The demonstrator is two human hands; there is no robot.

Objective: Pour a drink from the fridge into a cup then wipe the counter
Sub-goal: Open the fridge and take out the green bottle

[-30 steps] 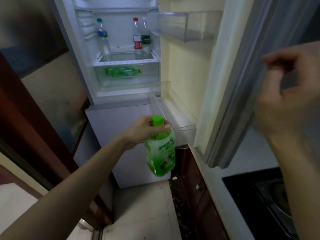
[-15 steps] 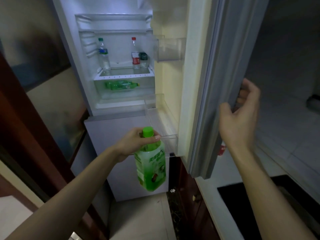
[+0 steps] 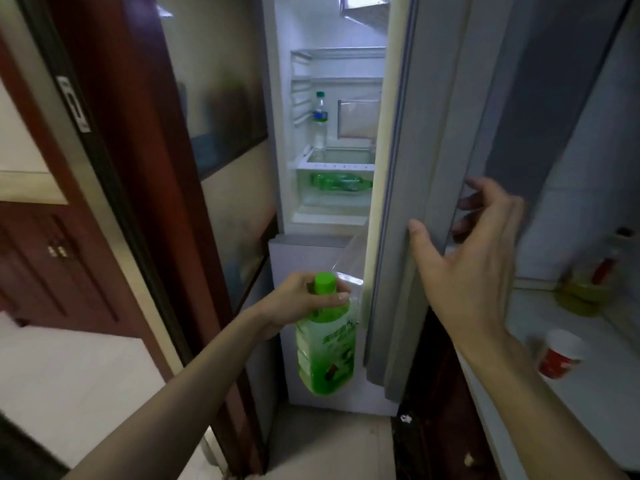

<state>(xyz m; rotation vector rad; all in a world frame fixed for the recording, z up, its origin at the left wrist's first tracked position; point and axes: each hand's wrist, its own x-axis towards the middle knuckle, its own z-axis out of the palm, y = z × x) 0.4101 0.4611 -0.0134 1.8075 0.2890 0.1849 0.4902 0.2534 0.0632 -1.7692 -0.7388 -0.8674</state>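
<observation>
Fridge (image 3: pixel 332 133) stands ahead of us, its door (image 3: pixel 433 150) partly open on the right. Farther right we see the counter (image 3: pixel 595 403). Near and low before the fridge hangs the green bottle (image 3: pixel 325 355), gripped at the neck by our left hand (image 3: pixel 301 303). Our right hand (image 3: pixel 478 265), fingers spread loose, touches the door's edge with its thumb. A red cup (image 3: pixel 561 353) stands on the counter.
</observation>
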